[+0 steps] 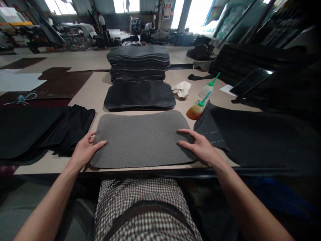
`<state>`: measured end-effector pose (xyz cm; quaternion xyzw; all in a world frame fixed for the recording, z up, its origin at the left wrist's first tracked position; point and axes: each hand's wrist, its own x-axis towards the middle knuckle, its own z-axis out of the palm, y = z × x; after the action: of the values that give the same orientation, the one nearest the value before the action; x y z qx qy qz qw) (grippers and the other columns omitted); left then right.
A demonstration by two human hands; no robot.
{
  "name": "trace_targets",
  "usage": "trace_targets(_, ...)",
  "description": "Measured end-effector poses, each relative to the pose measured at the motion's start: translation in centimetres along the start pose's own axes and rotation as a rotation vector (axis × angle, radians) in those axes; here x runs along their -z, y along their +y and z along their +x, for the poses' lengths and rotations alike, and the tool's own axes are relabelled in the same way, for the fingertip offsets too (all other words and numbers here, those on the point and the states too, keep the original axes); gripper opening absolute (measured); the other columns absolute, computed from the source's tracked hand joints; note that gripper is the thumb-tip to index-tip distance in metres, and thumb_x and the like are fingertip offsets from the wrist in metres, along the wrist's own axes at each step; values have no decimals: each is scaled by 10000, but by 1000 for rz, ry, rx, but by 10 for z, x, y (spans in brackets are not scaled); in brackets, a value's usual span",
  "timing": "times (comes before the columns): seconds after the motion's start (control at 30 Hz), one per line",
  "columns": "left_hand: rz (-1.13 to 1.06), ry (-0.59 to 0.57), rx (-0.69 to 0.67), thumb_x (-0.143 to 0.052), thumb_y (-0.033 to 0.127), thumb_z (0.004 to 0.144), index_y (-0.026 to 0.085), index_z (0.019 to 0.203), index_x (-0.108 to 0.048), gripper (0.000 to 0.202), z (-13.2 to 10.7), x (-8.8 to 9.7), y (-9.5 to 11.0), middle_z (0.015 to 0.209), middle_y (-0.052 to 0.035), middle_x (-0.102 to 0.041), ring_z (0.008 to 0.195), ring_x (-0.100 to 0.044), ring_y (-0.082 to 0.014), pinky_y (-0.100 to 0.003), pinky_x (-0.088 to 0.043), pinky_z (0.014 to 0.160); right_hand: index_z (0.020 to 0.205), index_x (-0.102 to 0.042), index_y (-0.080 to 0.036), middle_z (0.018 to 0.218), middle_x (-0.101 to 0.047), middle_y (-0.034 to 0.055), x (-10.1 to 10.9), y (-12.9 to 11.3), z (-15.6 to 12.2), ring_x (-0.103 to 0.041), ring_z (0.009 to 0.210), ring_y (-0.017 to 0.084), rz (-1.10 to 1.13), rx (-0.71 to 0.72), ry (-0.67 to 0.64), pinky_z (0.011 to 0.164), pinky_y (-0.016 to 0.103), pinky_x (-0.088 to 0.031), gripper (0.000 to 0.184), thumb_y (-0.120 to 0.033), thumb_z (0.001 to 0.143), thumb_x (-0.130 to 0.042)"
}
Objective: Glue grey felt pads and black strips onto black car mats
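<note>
A grey panel (142, 140) with rounded corners, like a cut piece of backed leather or sheet, lies in front of me near the table's edge. My left hand (86, 147) grips its left side, thumb on top and fingers at the edge. On the right side, my right hand (197, 144) holds the panel, with thumb and forefinger resting on its upper face and the other fingers mostly hidden. Just beyond it lies a low pile of black panels (140, 95). Behind that rises a taller stack of similar dark panels (139, 63).
Two squeeze bottles with green nozzles, one with amber liquid (195, 111) and one paler (206, 89), stand right of the pile beside a crumpled white cloth (182, 89). Black sheets (253, 137) lie at right, black pieces (30, 130) at left. A person (101, 25) stands far back.
</note>
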<state>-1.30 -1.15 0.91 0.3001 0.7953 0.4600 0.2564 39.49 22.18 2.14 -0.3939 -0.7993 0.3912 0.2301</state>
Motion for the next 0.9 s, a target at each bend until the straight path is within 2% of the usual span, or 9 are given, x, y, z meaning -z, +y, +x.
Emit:
trace_targets(0.1, 91, 21, -63, -811, 524, 697, 225, 1350, -519, 776, 1, -3, -9, 1176, -118, -729, 987, -732, -262, -385, -599, 851, 1244, -654, -252, 1265, -664, 52, -4, 7, 1, -637, 1122, 257, -56, 66, 20, 972, 386, -512, 450, -419, 829, -703)
trace_targets(0.2, 281, 94, -150, -781, 561, 719, 229, 1355, -531, 760, 3, -3, -16, 1208, -119, -714, 1126, -683, -286, -413, -552, 957, 1246, -642, -247, 1252, -664, 58, -6, 12, 1, -630, 1134, 260, -142, 140, 34, 992, 400, -502, 434, -415, 848, -685)
trace_targets(0.33, 421, 153, -220, -752, 560, 753, 233, 1356, -541, 718, 2, -3, -16, 1229, -131, -703, 1205, -639, -312, -440, -518, 1002, 1275, -609, -244, 1241, -658, 73, -8, 17, 0, -628, 1127, 262, -269, 220, 20, 984, 408, -503, 428, -434, 892, -636)
trace_targets(0.47, 316, 127, -227, -772, 495, 755, 230, 1320, -575, 655, -2, -4, -2, 1209, -118, -714, 1226, -624, -314, -448, -499, 1031, 1318, -574, -258, 1249, -644, 83, -10, 26, -2, -634, 1105, 275, -394, 277, 15, 957, 419, -513, 471, -511, 921, -568)
trace_targets(0.6, -67, 38, -187, -800, 433, 739, 178, 1310, -556, 672, -2, -1, 10, 1245, -133, -700, 1146, -669, -284, -427, -538, 987, 1315, -572, -287, 1220, -650, 89, -13, 38, 0, -652, 1054, 278, -448, 278, 26, 908, 396, -527, 518, -609, 912, -527)
trace_targets(0.67, -139, 22, -180, -798, 418, 744, 166, 1316, -549, 673, -2, 1, 10, 1240, -139, -702, 1089, -694, -272, -425, -553, 962, 1319, -569, -307, 1195, -661, 87, -13, 41, 2, -670, 964, 260, -461, 251, 22, 835, 372, -541, 540, -648, 905, -510)
trace_targets(0.77, 57, 77, -221, -793, 404, 756, 183, 1306, -580, 630, -3, 1, 2, 1247, -129, -698, 1170, -657, -288, -424, -527, 1001, 1303, -580, -329, 1164, -672, 69, -12, 40, 2, -674, 930, 260, -462, 213, 11, 792, 380, -543, 600, -733, 873, -474)
trace_targets(0.9, 230, 109, -260, -784, 398, 775, 200, 1318, -586, 611, -5, -2, -10, 1281, -118, -681, 1231, -619, -297, -417, -500, 1035, 1270, -609, -320, 1151, -676, 61, -12, 35, 3, -672, 995, 281, -448, 156, 1, 852, 406, -536, 656, -786, 826, -478)
